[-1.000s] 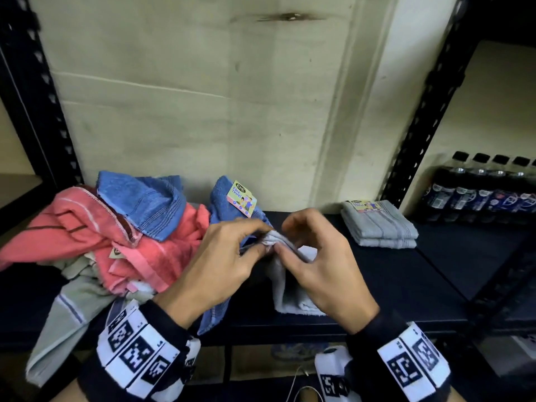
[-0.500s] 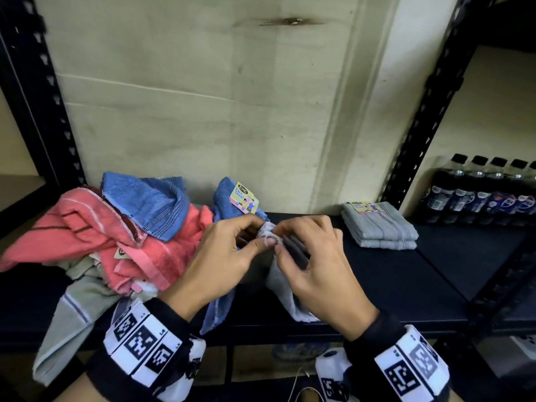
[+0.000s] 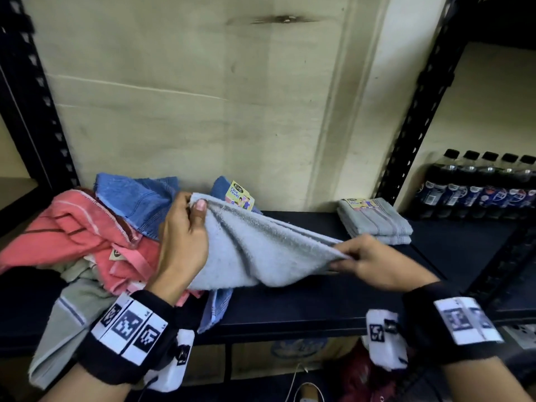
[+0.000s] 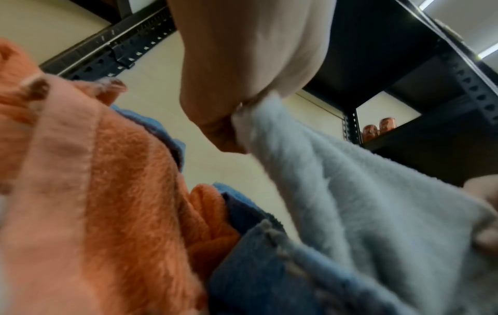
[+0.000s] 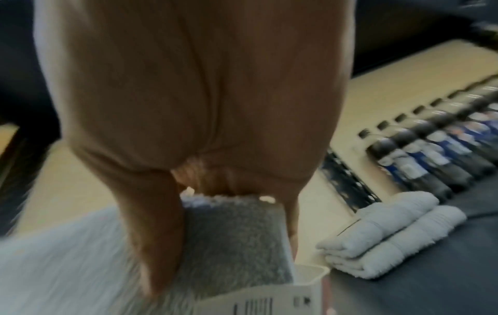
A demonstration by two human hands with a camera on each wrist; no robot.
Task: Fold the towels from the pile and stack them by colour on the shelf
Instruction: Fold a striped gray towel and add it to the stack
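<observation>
Both hands have drawn apart since a second ago, when they met over a bunched grey towel; now that grey towel (image 3: pixel 269 250) hangs stretched between them above the shelf (image 3: pixel 290 311). Furthest left, the unfolded pile (image 3: pixel 95 236) of pink, blue and pale green towels sits heaped on the shelf, part of it spilling over the front edge, presumably awaiting its turn. Next, the left hand (image 3: pixel 185 242) pinches one corner of the grey towel between thumb and fingers, held high near the pile. To the right, the right hand (image 3: pixel 374 262) pinches the opposite corner lower down, likely so the cloth spreads flat for a first fold. Furthest right, a folded grey stack (image 3: pixel 377 221) rests on the shelf, probably the destination, with cola bottles (image 3: pixel 475 187) in the neighbouring bay.
</observation>
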